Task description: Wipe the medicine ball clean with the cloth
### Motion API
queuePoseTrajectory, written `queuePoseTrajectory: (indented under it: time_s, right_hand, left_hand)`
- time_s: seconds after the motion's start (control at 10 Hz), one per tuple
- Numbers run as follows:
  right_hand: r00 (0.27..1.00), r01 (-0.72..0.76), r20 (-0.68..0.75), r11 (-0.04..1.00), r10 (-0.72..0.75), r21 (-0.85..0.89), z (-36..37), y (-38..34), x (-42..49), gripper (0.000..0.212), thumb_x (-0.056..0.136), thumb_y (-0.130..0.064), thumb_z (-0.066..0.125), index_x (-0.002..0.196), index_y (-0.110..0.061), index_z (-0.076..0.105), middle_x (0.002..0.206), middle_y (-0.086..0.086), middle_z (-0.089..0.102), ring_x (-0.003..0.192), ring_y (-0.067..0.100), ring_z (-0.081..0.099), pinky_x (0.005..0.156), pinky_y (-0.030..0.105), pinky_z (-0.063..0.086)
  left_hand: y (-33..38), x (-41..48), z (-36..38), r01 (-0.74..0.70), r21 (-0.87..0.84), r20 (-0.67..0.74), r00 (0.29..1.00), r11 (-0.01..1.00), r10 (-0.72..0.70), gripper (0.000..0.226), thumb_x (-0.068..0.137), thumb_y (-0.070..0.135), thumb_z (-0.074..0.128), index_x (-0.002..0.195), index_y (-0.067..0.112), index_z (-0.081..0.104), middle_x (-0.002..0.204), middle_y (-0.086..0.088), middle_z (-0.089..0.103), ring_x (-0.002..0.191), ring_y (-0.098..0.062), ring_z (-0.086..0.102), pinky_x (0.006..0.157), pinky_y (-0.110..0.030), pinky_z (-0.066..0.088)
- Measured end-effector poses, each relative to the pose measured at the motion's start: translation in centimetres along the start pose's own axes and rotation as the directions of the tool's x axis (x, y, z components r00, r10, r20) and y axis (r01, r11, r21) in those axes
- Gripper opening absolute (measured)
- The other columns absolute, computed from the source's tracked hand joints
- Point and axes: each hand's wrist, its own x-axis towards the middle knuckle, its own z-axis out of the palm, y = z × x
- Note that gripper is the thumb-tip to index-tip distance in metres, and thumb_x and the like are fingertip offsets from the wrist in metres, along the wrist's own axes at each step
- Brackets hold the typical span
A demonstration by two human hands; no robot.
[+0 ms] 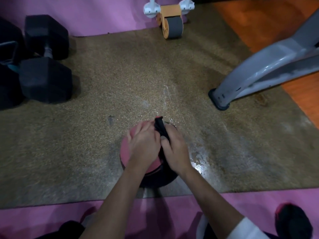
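Note:
A red and black medicine ball (126, 152) sits on a brown speckled mat (120, 87), low in the middle of the head view. My left hand (144, 144) rests on the ball's top, fingers spread. My right hand (176, 149) grips a black cloth (160, 126) and holds it against the ball's upper right side. Both hands cover most of the ball's top. The cloth's far end sticks up beyond my fingers.
Black hex dumbbells (45, 57) lie at the left. An orange and grey ab roller (171, 23) stands at the back. A grey machine leg (250, 78) lands on the mat at the right. Wet patches (198, 159) shine beside the ball. A pink mat (172, 209) lies under me.

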Motion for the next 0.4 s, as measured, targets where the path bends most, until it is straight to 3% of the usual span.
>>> queuePoseTrajectory:
  time_s: [0.1, 0.2, 0.3, 0.4]
  right_hand:
    - [1.000, -0.014, 0.002, 0.998, 0.014, 0.062, -0.7, 1.2, -2.2, 0.049, 0.091, -0.020, 0.041, 0.138, -0.012, 0.050, 0.131, -0.001, 0.058, 0.124, 0.012, 0.051, 0.107, 0.020, 0.034]
    - [0.943, -0.333, -0.048, 0.941, 0.330, -0.066, -3.6, 3.8, -0.9, 0.038, 0.091, -0.024, 0.043, 0.121, -0.008, 0.061, 0.097, 0.007, 0.065, 0.095, 0.028, 0.063, 0.070, 0.021, 0.038]
    - [0.832, -0.455, 0.207, 0.847, 0.515, -0.276, -6.9, 5.1, 2.6, 0.028, 0.098, -0.028, 0.048, 0.109, -0.008, 0.064, 0.104, 0.012, 0.066, 0.098, 0.027, 0.061, 0.074, 0.029, 0.038]
    - [0.931, -0.364, -0.025, 0.931, 0.364, 0.013, -12.8, 1.4, 6.5, 0.021, 0.096, -0.030, 0.057, 0.104, -0.014, 0.069, 0.091, -0.004, 0.067, 0.083, 0.005, 0.061, 0.077, 0.017, 0.044]
  left_hand:
    - [0.0, 0.7, -0.4, 0.046, -0.028, -0.005, 0.999, 0.999, -0.046, 0.045, 0.106, 0.034, 0.025, 0.148, 0.036, 0.041, 0.158, 0.018, 0.035, 0.151, -0.014, 0.021, 0.121, -0.053, 0.015]
    - [0.0, 0.6, -0.2, 0.040, -0.025, 0.030, 0.999, 0.999, -0.039, 0.047, 0.105, 0.037, 0.022, 0.148, 0.033, 0.042, 0.157, 0.015, 0.037, 0.150, -0.017, 0.023, 0.121, -0.056, 0.017]
    - [-0.2, 2.6, -0.5, 0.028, -0.045, 0.092, 0.995, 0.999, -0.024, 0.050, 0.100, 0.038, 0.023, 0.136, 0.025, 0.055, 0.142, 0.003, 0.056, 0.135, -0.023, 0.046, 0.114, -0.057, 0.032]
    - [1.6, 6.7, -2.8, 0.112, 0.016, 0.113, 0.987, 0.994, -0.113, 0.036, 0.103, 0.030, 0.032, 0.117, 0.014, 0.061, 0.115, -0.012, 0.068, 0.107, -0.031, 0.060, 0.113, -0.058, 0.032]
